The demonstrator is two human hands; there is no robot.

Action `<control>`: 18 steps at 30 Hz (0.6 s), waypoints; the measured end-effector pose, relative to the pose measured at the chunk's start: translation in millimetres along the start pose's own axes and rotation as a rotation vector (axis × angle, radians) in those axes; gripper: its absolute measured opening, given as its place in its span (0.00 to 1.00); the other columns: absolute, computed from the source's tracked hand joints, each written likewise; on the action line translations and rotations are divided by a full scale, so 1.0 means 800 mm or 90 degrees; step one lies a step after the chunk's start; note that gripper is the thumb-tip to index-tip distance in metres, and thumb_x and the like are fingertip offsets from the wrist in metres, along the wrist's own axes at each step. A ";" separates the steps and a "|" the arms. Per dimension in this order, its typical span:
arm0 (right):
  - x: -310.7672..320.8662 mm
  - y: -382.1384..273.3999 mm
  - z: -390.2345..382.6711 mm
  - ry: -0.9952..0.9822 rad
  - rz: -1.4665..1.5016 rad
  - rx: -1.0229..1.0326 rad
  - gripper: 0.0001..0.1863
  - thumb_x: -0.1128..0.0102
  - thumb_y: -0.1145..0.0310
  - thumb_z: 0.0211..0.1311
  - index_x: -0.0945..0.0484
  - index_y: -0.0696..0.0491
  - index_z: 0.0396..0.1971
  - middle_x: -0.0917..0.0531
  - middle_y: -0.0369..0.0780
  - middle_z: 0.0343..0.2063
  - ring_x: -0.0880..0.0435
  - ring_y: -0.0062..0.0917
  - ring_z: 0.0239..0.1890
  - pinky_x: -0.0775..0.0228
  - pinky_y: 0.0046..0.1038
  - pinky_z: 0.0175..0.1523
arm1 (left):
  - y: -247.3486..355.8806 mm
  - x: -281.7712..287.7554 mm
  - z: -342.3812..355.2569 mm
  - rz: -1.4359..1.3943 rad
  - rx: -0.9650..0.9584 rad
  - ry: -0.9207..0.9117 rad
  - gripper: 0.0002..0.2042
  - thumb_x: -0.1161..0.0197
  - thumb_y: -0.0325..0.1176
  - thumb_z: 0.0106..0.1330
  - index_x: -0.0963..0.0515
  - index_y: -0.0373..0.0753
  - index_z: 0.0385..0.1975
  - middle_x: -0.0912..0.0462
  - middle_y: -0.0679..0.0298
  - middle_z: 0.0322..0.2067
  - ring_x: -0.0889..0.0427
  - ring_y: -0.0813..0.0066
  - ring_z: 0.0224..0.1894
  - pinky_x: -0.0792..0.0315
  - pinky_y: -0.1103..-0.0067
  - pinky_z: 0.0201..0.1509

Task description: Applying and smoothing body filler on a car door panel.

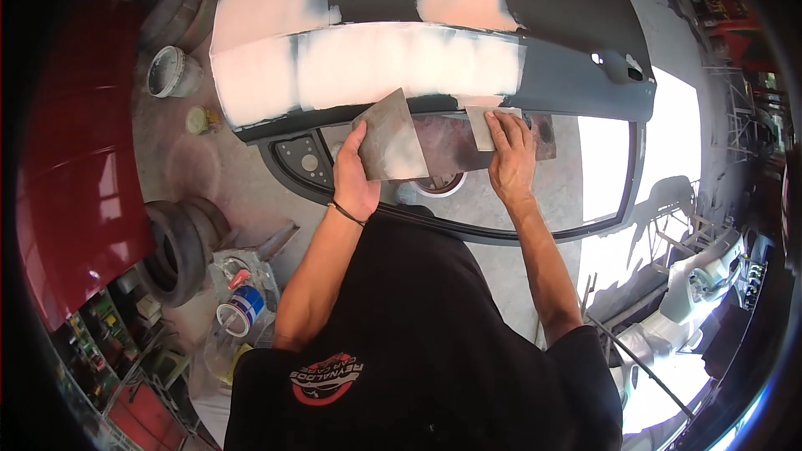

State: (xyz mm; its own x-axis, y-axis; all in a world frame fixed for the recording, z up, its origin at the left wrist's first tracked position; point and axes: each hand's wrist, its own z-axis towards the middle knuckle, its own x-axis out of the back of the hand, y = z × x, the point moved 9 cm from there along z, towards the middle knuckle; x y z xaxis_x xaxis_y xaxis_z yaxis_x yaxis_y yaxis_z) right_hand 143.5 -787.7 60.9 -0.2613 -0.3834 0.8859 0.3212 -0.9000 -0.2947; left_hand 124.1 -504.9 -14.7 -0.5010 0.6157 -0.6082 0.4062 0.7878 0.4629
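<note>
A dark car door [576, 58] with pale pink-white patches [393, 67] lies across the upper middle, its window frame [464, 235] toward me. My left hand [355, 175], closed with the thumb in front, holds a grey, smudged square plate [393, 150]. My right hand [511, 159] grips a smaller pale square [480, 129], fingers bent over its face. A darker stained sheet [443, 142] shows between and behind these two, just below the patched panel; I cannot tell what supports it.
Tyres [171, 259] and a pail [171, 71] stand on the left floor, beside a red panel [83, 159]. Cans [240, 309] sit at lower left on a messy stand [225, 267]. At right are silver bumper-like parts [693, 301], metal rods [635, 359] and a sunlit patch [672, 117].
</note>
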 end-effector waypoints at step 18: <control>0.018 0.044 0.126 -0.061 -0.032 0.010 0.34 0.42 0.83 0.71 0.18 0.44 0.74 0.17 0.39 0.70 0.22 0.46 0.72 0.28 0.51 0.76 | 0.000 -0.001 0.001 -0.012 0.000 -0.010 0.19 0.40 0.45 0.87 0.18 0.41 0.67 0.11 0.64 0.63 0.12 0.63 0.65 0.21 0.61 0.74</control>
State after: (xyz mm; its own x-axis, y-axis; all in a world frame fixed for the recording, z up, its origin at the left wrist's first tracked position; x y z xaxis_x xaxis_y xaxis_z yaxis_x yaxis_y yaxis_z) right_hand 242.9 -804.2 99.6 -0.1899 -0.3161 0.9295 0.3245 -0.9138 -0.2444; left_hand 124.9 -505.5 -14.5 -0.4962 0.6005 -0.6270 0.3969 0.7992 0.4513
